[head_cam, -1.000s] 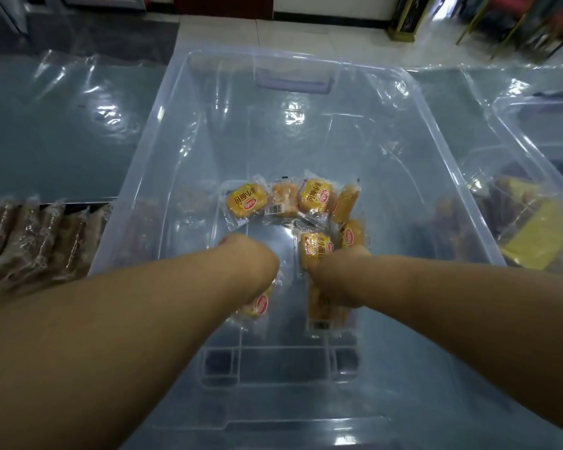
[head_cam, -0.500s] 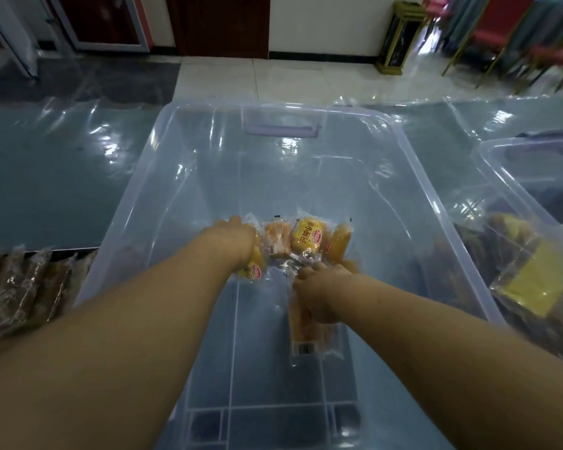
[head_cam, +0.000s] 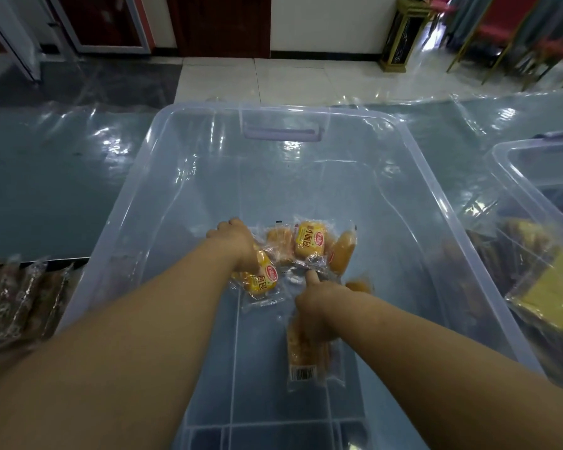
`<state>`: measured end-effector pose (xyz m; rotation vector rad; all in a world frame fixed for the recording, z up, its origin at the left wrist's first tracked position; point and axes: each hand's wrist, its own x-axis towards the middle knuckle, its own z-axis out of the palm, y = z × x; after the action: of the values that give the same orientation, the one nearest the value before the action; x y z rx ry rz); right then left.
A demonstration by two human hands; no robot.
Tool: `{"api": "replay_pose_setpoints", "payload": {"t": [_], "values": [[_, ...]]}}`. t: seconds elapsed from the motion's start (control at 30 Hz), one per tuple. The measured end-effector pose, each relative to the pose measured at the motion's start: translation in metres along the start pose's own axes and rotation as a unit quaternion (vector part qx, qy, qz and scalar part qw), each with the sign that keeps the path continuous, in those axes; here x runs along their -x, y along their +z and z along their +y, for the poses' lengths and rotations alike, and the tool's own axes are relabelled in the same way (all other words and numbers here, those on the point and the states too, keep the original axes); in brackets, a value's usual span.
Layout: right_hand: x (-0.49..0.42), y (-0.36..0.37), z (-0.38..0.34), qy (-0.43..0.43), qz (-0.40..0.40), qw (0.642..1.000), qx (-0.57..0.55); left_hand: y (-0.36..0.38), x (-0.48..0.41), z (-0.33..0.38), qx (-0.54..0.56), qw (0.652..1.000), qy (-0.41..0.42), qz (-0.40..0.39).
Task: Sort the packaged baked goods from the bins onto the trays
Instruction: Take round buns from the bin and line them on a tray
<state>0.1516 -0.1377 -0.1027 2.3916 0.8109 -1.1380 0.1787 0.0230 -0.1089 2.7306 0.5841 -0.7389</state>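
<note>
Both my arms reach down into a large clear plastic bin (head_cam: 413,147). Several small yellow bread packets (head_cam: 309,243) lie in a cluster on its floor. My left hand (head_cam: 237,241) grips a yellow packet (head_cam: 260,280) that hangs under the wrist. My right hand (head_cam: 315,300) holds a long clear-wrapped bread pack (head_cam: 302,352) with a barcode at its near end, while its forefinger stretches out to the edge of the cluster. Both palms are hidden from me.
A tray of dark wrapped baked goods (head_cam: 17,300) sits at the left beside the bin. A second clear bin (head_cam: 533,196) at the right holds brown and yellow packages (head_cam: 553,297). Shiny plastic sheeting covers the table; tiled floor and red chairs (head_cam: 514,30) lie beyond.
Both hands have moved farther into the bin toward the packet cluster. The left hand has picked up a yellow packet, and the right still holds the long pack. The camera view has tilted up.
</note>
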Motion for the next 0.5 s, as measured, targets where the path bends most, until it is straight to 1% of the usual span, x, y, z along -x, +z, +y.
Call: {"api": "replay_pose_setpoints", "payload": {"t": [0.07, 0.13, 0.23, 0.3, 0.4, 0.5], "values": [[0.003, -0.001, 0.000, -0.002, 0.002, 1.000, 0.017, 0.000, 0.003, 0.001, 0.000, 1.000, -0.005, -0.009], [0.005, -0.002, 0.001, 0.003, 0.003, 0.999, 0.037, 0.002, 0.007, 0.001, 0.022, 0.999, -0.015, -0.019], [0.010, -0.004, 0.002, 0.006, 0.016, 0.999, 0.036, 0.003, 0.012, 0.000, 0.049, 0.999, 0.001, -0.013], [0.017, -0.007, 0.003, -0.006, 0.054, 0.998, 0.025, 0.001, 0.017, 0.000, 0.054, 0.998, 0.016, -0.005], [0.029, -0.010, 0.005, -0.022, 0.140, 0.990, 0.007, -0.012, 0.027, 0.000, 0.045, 0.998, 0.029, 0.015], [0.042, -0.017, 0.009, -0.021, 0.208, 0.976, -0.060, -0.034, 0.045, -0.003, 0.019, 0.999, 0.036, 0.034]]}}
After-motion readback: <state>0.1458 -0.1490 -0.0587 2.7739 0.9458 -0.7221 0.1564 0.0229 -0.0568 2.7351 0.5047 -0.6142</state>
